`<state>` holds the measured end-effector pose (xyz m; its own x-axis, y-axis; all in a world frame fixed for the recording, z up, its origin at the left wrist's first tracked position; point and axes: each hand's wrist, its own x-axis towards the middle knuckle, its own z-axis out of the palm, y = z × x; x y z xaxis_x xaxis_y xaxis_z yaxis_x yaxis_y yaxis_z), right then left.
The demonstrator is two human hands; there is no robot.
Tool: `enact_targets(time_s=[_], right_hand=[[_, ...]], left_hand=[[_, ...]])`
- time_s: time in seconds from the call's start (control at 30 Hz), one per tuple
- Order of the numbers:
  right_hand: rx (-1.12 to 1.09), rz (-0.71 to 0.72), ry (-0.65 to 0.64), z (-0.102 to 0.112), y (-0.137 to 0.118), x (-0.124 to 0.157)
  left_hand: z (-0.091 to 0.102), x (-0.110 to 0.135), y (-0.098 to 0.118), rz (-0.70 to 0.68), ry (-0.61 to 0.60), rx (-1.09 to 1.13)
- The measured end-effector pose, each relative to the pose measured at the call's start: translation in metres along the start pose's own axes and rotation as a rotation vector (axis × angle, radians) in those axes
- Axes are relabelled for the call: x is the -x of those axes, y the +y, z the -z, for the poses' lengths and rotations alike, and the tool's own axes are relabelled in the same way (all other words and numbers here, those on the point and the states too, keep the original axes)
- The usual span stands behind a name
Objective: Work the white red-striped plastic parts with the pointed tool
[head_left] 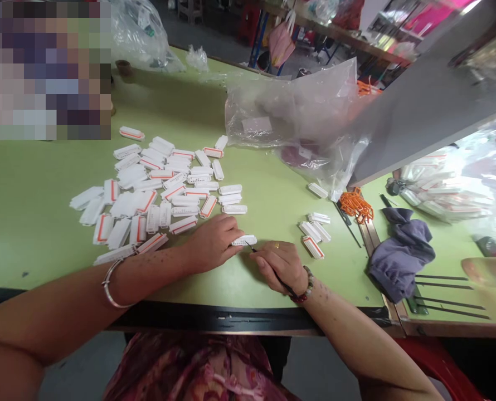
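Note:
My left hand (217, 243) is closed on one end of a small white plastic connector housing (244, 240) with rows of tiny holes, held just over the table. In my right hand (280, 266) is a thin black pointed tool (280, 279), gripped like a pen, its tip at the housing's face. Whether the tool is a pick or tweezers I cannot tell. Left of my hands lies a loose pile of similar white housings (164, 186), some with an orange strip. A few more housings (314, 231) lie to the right of my right hand.
Clear plastic bags (290, 108) lie at the back. On the right are orange ring-shaped parts (356, 205), a dark thin tool (348, 224), a grey-purple cloth (400, 256), and bagged white parts (448, 186). A grey panel (423, 100) slants across the right side. Black rods (451, 305) lie beyond the cloth.

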<state>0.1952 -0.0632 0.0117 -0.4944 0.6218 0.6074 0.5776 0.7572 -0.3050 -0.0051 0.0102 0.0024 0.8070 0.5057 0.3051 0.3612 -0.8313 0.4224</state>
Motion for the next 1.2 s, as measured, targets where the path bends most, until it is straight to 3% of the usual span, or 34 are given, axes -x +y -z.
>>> enact_targets(time_s=[0.13,0.37,0.53,0.6,0.77,0.87,0.97,1.07,1.13,1.2], right_hand=[[-0.004,-0.009,-0.030,0.001,-0.001,-0.002],[-0.041,-0.163,-0.071,-0.003,-0.006,-0.007],[0.029,-0.116,0.074,0.019,0.007,-0.002],[0.213,-0.242,0.163,0.040,0.016,0.003],[0.745,-0.754,0.247,0.089,0.040,0.021],[0.875,-0.964,0.164,0.097,0.051,0.028],[0.820,-1.072,-0.039,0.089,0.055,0.027],[0.647,-1.003,-0.145,0.075,0.051,0.020],[0.498,-0.873,-0.119,0.068,0.048,0.016],[0.414,-0.769,-0.024,0.064,0.048,0.015]], left_hand=[[0.000,0.000,-0.001,0.006,-0.016,-0.008],[0.001,-0.001,0.001,-0.020,-0.032,-0.068],[0.002,0.000,-0.001,0.030,-0.016,-0.058],[0.003,0.001,-0.003,0.043,-0.012,-0.050],[0.004,0.001,-0.003,0.056,0.029,-0.151],[0.007,-0.001,-0.006,0.077,0.059,-0.343],[0.011,-0.003,-0.015,0.127,0.073,-0.505],[0.016,-0.004,-0.019,0.147,0.169,-0.567],[0.017,-0.003,-0.012,0.101,0.225,-0.526],[0.014,-0.003,0.002,0.026,0.186,-0.421]])
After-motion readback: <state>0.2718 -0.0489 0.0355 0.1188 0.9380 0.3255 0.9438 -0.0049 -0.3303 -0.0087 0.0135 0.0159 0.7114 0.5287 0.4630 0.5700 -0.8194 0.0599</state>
